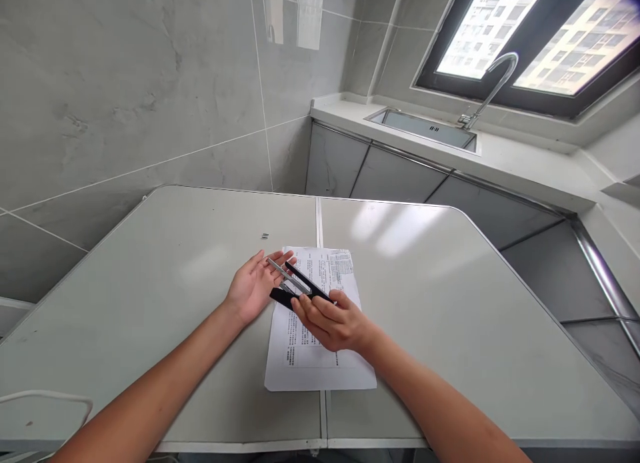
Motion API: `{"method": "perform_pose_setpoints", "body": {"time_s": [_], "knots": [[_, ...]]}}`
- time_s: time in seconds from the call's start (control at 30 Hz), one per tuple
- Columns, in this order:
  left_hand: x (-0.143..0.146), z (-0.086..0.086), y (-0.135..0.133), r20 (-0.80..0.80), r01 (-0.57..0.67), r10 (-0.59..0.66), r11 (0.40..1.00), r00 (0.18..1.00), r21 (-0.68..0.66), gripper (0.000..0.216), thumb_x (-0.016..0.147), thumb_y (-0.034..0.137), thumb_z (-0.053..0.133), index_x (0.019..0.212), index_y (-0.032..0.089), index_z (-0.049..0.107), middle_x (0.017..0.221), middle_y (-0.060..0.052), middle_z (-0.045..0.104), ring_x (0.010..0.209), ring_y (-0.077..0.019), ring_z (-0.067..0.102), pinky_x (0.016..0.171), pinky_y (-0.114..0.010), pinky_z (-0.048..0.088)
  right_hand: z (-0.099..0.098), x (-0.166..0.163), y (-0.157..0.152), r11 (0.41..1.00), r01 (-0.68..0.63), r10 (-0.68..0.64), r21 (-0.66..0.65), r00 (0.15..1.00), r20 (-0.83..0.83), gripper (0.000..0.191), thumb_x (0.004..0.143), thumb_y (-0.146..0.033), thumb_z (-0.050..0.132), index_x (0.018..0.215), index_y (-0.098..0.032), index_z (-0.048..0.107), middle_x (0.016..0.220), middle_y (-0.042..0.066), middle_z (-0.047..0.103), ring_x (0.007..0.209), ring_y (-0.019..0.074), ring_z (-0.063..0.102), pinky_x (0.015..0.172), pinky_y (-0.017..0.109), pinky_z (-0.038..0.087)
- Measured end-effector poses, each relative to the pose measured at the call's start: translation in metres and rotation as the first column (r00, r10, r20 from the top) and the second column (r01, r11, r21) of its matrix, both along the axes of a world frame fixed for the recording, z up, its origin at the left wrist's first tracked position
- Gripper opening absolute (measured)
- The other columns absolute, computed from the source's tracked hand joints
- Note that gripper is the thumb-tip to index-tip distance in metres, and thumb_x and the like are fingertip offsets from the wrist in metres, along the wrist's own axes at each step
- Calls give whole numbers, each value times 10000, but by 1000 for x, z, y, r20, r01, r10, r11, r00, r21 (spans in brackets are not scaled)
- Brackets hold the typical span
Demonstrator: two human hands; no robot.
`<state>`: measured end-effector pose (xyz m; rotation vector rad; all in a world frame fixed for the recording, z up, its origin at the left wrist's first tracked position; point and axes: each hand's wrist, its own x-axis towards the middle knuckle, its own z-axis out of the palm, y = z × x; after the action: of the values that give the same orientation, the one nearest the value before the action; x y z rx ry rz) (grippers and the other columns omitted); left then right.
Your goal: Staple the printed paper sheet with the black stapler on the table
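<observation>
A black stapler with its top swung up and its metal staple channel showing is in my right hand, whose fingers wrap round its hinge end. My left hand lies palm up with fingers stretched out, just left of the stapler's raised front end. Whether those fingertips touch the metal channel I cannot tell. Under both, printed sheets of paper lie on the table, partly covered by the hands. Beyond my left hand sit small strips of staples.
The pale folding table has a metal seam down its middle. A white cable loops at the near left. Past the table are a tiled wall, a sink and a tap below a window.
</observation>
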<state>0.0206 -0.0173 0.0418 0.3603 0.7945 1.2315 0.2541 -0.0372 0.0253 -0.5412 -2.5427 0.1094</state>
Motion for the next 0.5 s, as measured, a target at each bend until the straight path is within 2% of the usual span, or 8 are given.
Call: {"method": "perform_pose_setpoints", "body": {"time_s": [0.17, 0.2, 0.27, 0.33, 0.37, 0.43, 0.5], "knots": [[-4, -8, 5, 52, -73, 76, 996, 996, -52, 166, 963, 220, 578, 985, 122, 711, 1169, -155, 734, 1170, -253, 703, 1011, -376, 587, -2, -6, 0, 995, -26, 24, 94, 999, 27, 377, 1047, -164, 507, 1373, -317, 622, 1094, 35, 765, 950, 181, 690, 717, 355, 506], [-5, -10, 6, 64, -104, 108, 993, 992, -55, 157, 949, 203, 575, 971, 119, 706, 1126, -153, 732, 1147, -248, 706, 1003, -373, 588, -2, -6, 1, 996, 11, -13, 89, 1000, 16, 369, 1045, -164, 510, 1353, -325, 634, 1072, 35, 761, 942, 185, 688, 726, 361, 505], [-10, -14, 10, 72, -172, 174, 985, 982, -32, 131, 911, 173, 564, 936, 125, 684, 1010, -133, 711, 1043, -223, 715, 936, -360, 599, -3, -5, 4, 985, 168, -165, 51, 984, -62, 343, 1031, -176, 524, 1308, -328, 658, 1007, 48, 741, 921, 211, 680, 774, 397, 505], [-15, -18, 13, 45, -233, 231, 972, 972, 32, 111, 858, 123, 558, 913, 146, 652, 875, -83, 653, 841, -164, 681, 785, -304, 591, -2, -5, 7, 935, 349, -354, -61, 915, -193, 275, 1007, -222, 565, 1246, -299, 678, 939, 68, 701, 899, 244, 662, 820, 446, 501], [-18, -20, 15, 22, -256, 255, 964, 967, 75, 124, 837, 99, 560, 913, 156, 639, 835, -57, 618, 745, -132, 632, 706, -269, 562, -1, -5, 8, 905, 399, -424, -146, 871, -247, 234, 993, -252, 594, 1208, -283, 683, 922, 73, 681, 888, 252, 650, 824, 455, 502], [-24, -20, 17, -22, -291, 299, 943, 954, 161, 132, 846, 81, 580, 933, 164, 636, 840, -37, 583, 649, -93, 531, 613, -223, 493, 0, -6, 12, 861, 400, -490, -315, 820, -297, 166, 959, -286, 655, 1122, -265, 682, 915, 69, 659, 869, 249, 625, 794, 429, 509], [-27, -18, 17, -73, -330, 355, 914, 932, 235, 80, 903, 121, 619, 959, 166, 656, 916, -46, 585, 647, -79, 485, 599, -206, 464, 0, -7, 15, 824, 347, -499, -448, 818, -284, 135, 919, -263, 704, 1051, -260, 675, 918, 54, 653, 850, 235, 611, 745, 387, 508]]}}
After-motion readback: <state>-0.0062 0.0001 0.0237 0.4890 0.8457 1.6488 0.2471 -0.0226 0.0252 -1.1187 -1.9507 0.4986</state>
